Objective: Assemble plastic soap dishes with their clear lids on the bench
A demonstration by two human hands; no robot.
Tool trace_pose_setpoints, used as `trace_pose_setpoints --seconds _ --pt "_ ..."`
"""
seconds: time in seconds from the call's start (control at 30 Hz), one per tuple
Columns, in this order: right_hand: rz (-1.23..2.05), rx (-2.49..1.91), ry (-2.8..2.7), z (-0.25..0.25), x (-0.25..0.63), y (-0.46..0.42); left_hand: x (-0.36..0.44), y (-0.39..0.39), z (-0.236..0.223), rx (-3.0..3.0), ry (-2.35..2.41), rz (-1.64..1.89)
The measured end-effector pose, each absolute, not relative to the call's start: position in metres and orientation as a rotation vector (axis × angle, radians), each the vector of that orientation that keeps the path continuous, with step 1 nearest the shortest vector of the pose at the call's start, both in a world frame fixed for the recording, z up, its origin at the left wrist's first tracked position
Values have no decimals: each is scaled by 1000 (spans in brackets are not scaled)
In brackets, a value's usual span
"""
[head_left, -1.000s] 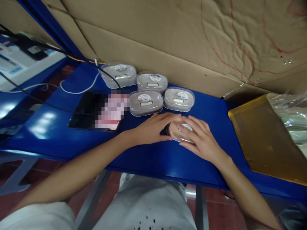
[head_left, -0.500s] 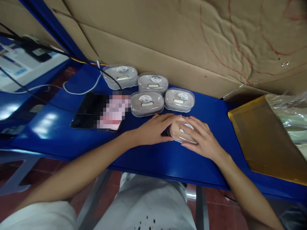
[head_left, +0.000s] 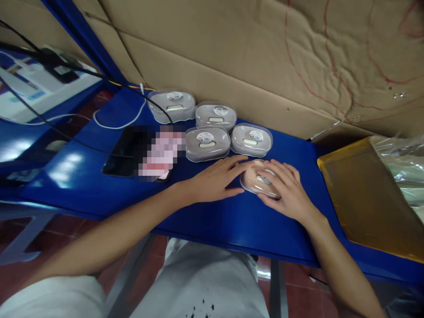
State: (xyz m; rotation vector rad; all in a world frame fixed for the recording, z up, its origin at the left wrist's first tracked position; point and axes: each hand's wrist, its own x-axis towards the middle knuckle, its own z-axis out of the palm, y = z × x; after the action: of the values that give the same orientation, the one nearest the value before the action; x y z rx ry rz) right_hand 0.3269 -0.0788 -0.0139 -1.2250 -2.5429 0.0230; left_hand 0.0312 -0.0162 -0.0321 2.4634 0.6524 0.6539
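An oval plastic box (head_left: 251, 177) with a clear lid and a pale oblong piece on top lies on the blue table. My right hand (head_left: 289, 191) is over its right end, thumb at the front edge and fingers across the lid, gripping it. At the box's left end is my left hand (head_left: 215, 180), fingers spread apart; its fingertips are at or just off the rim, and it holds nothing. Behind my hands stand similar boxes with round labels: one front left (head_left: 208, 145), one front right (head_left: 252, 140), and two more against the cardboard.
A black phone-like device with a blurred pink screen (head_left: 160, 152) lies left of the boxes, with black and white cables nearby. A cardboard wall (head_left: 215, 57) rises behind the table. On the right stands a yellow-brown taped carton (head_left: 367, 194) with clear plastic wrapping in it.
My left hand's fingers have loosened from the box's left end and spread. My right hand stays on the box. The whole view has shifted slightly.
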Motion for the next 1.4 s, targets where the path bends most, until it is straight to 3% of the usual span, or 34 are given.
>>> trace_pose_setpoints --seconds 0.23,0.37,0.57,0.8,1.07,1.2,1.4 --pt "-208 -1541 -2346 -13 376 -68 25 -14 -11 2648 1010 1135" --pt "-438 -1743 -2167 -23 391 -59 20 -7 -7 2630 1482 1022" --pt "-301 -1778 -2122 -35 387 -51 18 -2 -14 2603 1655 923" --pt "-46 -1683 -2186 -46 382 -50 17 0 -13 2773 1451 888" --pt "94 -1486 -2270 -33 364 -62 31 -16 -10 2884 651 932" --pt "260 -1325 -2370 -19 337 -79 33 -21 -11 2670 481 1191" --pt "347 -1106 -2545 -22 306 -92 30 -22 -9 2230 626 1541"
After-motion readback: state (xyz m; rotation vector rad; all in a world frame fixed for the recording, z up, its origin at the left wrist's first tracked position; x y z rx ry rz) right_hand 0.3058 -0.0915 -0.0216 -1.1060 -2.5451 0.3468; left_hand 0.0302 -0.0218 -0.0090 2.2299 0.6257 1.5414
